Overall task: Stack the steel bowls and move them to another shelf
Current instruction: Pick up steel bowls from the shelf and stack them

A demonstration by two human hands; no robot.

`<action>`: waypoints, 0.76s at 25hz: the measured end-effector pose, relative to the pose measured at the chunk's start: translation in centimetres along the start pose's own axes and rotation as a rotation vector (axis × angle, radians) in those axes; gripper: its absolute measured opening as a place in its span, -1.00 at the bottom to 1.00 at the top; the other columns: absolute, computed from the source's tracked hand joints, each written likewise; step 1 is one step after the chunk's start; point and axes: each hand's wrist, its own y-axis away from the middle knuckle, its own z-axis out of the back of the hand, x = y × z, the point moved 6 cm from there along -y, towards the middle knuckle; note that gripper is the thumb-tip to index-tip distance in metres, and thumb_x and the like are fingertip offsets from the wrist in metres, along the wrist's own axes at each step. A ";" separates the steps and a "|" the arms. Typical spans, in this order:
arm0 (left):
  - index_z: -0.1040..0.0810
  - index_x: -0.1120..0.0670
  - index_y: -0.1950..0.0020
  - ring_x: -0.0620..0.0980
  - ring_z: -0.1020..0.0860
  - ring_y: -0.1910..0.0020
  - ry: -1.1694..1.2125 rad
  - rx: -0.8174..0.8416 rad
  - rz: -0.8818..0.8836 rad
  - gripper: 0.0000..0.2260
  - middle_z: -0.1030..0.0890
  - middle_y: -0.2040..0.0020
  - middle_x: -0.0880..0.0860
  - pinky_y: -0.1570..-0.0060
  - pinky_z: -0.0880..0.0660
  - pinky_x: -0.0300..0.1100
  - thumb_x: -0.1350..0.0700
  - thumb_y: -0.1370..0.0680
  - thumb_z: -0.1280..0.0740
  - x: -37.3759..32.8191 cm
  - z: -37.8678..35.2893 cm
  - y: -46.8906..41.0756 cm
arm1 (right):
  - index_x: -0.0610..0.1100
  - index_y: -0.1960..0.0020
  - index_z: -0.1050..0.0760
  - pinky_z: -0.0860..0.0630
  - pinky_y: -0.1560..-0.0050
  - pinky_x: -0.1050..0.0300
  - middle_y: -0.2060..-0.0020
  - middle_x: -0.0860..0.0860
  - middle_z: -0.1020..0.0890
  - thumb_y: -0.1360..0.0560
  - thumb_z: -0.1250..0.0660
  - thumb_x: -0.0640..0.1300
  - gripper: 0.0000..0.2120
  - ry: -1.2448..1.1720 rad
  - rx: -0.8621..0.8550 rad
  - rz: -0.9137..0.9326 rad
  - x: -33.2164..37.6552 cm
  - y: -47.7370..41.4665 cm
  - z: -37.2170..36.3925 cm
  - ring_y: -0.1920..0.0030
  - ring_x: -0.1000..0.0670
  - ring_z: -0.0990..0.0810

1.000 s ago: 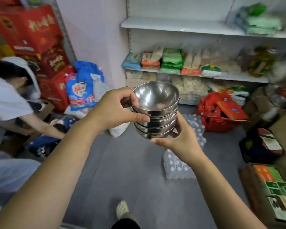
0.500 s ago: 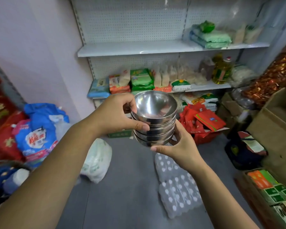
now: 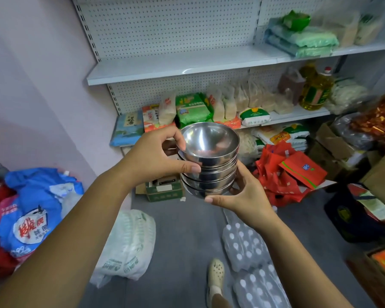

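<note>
Nearest me: a foot in a pale clog [image 3: 216,276] on the grey floor, w/ shrink-wrapped bottle packs [image 3: 247,247] just beside it; both forearms reach fwd; right hand [image 3: 247,201] cups under the stack of steel bowls [image 3: 209,165], thumb along the bottom bowl's front; left hand [image 3: 153,156] clamps the stack's left side, thumb across the front, fingers over the top rim; so both hands closed on the stack, held in mid-air, touching no shelf. Behind it: the shelf unit; the lower shelf [image 3: 298,113] is packed w/ bags and an oil bottle [image 3: 316,90]; the upper shelf [image 3: 165,67] is bare along its left and middle, green packs [image 3: 302,41] at its right end. Change vs a sec ago: view has swung right and up, so the unit now sits square ahead and closer; grip is unchanged. I read stacking as done, carry nearly over; next is likely setting down on that bare left stretch, keeping the stack level.
</note>
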 end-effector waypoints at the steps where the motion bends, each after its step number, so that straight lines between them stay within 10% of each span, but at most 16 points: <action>1: -0.53 0.02 0.12 0.08 -0.68 0.00 0.003 -0.024 -0.006 -0.46 -0.68 0.09 0.04 -0.13 -0.60 0.21 -0.21 -0.13 -0.69 1.0 0.6 -1.9 | 0.02 -0.47 -0.45 -0.52 -0.40 -0.01 -0.23 0.12 -0.69 -0.23 -0.75 -0.17 -0.11 -0.002 0.014 0.006 -0.5 -2.5 -0.3 -0.30 0.11 -0.63; 7: -0.53 0.00 0.14 0.20 -0.68 -0.03 0.027 -0.124 0.041 -0.41 -0.68 0.05 0.18 -0.12 -0.61 0.22 -0.26 -0.07 -0.69 5.7 6.5 -15.1 | -0.02 -0.43 -0.48 -0.55 -0.27 0.16 -0.20 0.08 -0.71 -0.24 -0.73 -0.25 -0.17 -0.049 0.101 0.041 -2.0 -20.2 -1.5 -0.28 0.08 -0.64; 13: -0.53 -0.20 -0.12 -0.03 -0.63 -0.14 -0.043 -0.172 0.103 -0.38 -0.63 -0.14 -0.11 -0.18 -0.59 0.10 -0.30 -0.15 -0.65 9.9 12.1 -23.9 | 0.00 -0.49 -0.42 -0.51 -0.41 -0.15 -0.29 0.05 -0.67 -0.18 -0.77 -0.10 -0.04 -0.054 0.174 0.083 -2.7 -34.9 -5.1 -0.35 0.00 -0.61; 19: -0.36 -0.28 -0.41 -0.30 -0.51 -0.25 -0.073 -0.253 0.082 -0.21 -0.51 -0.30 -0.32 -0.28 -0.47 -0.21 -0.25 -0.25 -0.62 16.5 19.8 -30.7 | -0.05 -0.50 -0.41 -0.57 -0.25 0.22 -0.23 0.11 -0.69 -0.20 -0.73 -0.29 -0.06 -0.076 0.267 0.091 -3.9 -46.8 -12.6 -0.28 0.12 -0.63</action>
